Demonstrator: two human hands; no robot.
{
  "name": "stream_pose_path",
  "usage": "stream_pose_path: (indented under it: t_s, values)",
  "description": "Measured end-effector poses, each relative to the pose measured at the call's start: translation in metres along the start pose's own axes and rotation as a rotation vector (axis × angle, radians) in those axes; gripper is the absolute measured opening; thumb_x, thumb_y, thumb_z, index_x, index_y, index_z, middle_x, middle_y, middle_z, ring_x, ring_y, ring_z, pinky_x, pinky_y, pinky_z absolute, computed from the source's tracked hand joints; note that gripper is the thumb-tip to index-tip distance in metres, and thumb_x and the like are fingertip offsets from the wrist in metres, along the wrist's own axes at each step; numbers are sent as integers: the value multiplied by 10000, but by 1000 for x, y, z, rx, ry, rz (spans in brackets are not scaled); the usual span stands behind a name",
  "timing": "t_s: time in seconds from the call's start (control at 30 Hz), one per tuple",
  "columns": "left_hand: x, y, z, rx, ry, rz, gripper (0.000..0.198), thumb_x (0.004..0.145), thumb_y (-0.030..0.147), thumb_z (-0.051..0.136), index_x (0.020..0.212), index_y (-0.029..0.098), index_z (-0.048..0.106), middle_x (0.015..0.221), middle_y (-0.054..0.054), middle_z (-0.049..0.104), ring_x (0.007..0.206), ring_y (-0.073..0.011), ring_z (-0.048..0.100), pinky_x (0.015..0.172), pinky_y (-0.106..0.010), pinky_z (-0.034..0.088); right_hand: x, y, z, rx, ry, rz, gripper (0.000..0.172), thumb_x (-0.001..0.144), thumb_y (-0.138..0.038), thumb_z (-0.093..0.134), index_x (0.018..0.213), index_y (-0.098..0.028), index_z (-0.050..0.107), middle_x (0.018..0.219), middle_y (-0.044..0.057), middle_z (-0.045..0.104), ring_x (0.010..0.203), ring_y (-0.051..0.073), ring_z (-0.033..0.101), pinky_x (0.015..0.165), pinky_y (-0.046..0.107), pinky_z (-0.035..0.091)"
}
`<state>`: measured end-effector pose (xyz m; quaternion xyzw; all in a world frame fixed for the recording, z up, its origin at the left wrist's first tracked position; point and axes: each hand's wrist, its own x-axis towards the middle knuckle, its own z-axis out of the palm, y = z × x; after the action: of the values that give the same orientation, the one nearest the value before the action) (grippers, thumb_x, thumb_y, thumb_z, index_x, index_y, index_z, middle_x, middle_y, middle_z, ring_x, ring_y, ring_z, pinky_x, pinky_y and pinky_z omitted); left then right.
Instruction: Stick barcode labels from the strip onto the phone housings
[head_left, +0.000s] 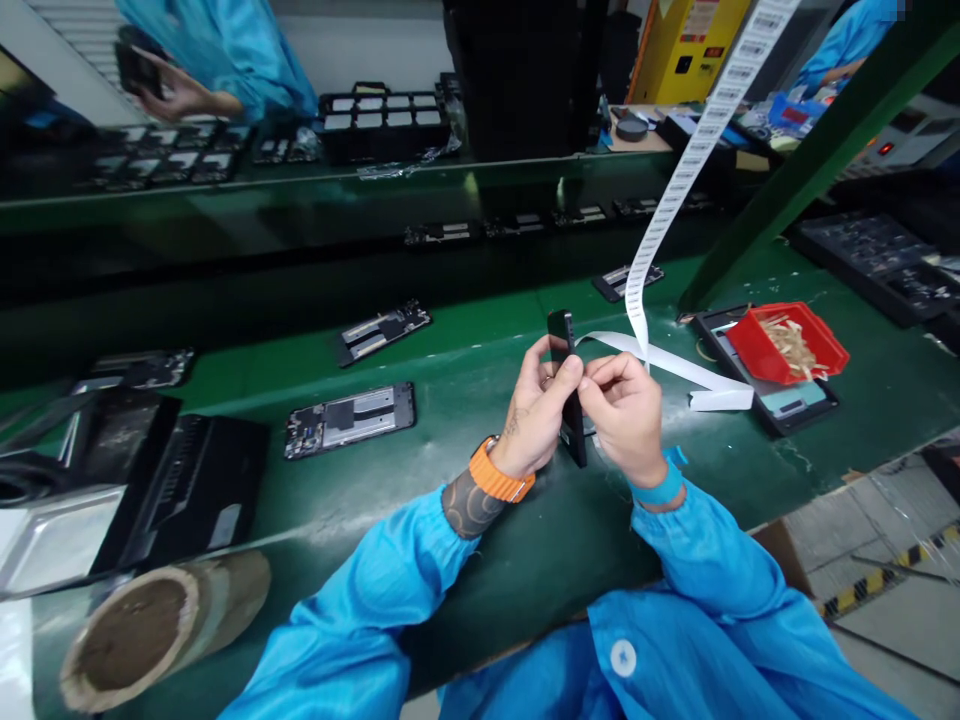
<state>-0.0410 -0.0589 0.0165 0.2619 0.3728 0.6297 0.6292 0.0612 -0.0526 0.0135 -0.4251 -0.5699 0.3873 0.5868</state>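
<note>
My left hand (536, 410) is closed around a black phone frame (564, 345) held upright on its edge above the green bench. My right hand (624, 408) is closed next to it, fingertips pinched against the frame's side. A long white strip of barcode labels (694, 160) hangs down from above and curls to the bench just behind my right hand. Whether the fingers pinch a label I cannot make out. Both arms wear blue sleeves; an orange band is on my left wrist.
Several phone frames (350, 418) lie on the green conveyor (465, 370). A red bin (787, 343) of small parts sits on a tray at right. Black trays (386, 120) stand on the far shelf. A green post (810, 150) slants at right. Another person's hand (169, 95) is top left.
</note>
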Motion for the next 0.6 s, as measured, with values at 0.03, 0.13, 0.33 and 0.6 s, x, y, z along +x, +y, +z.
stream_pose_path:
  t_s: [0.03, 0.13, 0.33, 0.6]
  values:
    - [1, -1, -1, 9, 7, 8, 497, 766, 378, 850, 1154, 193, 600, 691, 66, 561, 639, -69, 519, 639, -196, 415, 0, -1, 0, -21, 4, -8, 193, 835, -277, 679, 763, -245, 503, 759, 4, 617, 719, 160, 604, 636, 303, 535]
    - [2, -2, -2, 10, 7, 7, 509, 777, 398, 837, 1168, 199, 579, 733, 57, 579, 652, -72, 519, 649, -198, 423, -1, -3, -1, -43, 5, 3, 169, 843, -248, 681, 819, -245, 514, 798, 3, 609, 726, 156, 607, 634, 298, 527]
    - [0, 3, 0, -70, 26, 32, 558, 766, 412, 833, 1206, 251, 529, 835, 40, 605, 694, -90, 561, 643, -210, 434, -9, -3, -5, -155, 101, -205, 196, 852, -208, 688, 956, -256, 530, 858, 3, 553, 717, 156, 564, 669, 328, 516]
    - [3, -12, -14, 17, -95, 200, 646, 816, 466, 793, 1343, 303, 457, 1029, -9, 600, 965, -157, 623, 840, -279, 503, -11, -21, -6, -379, -97, -256, 71, 880, -154, 625, 888, -224, 635, 840, 21, 634, 702, 150, 573, 655, 299, 501]
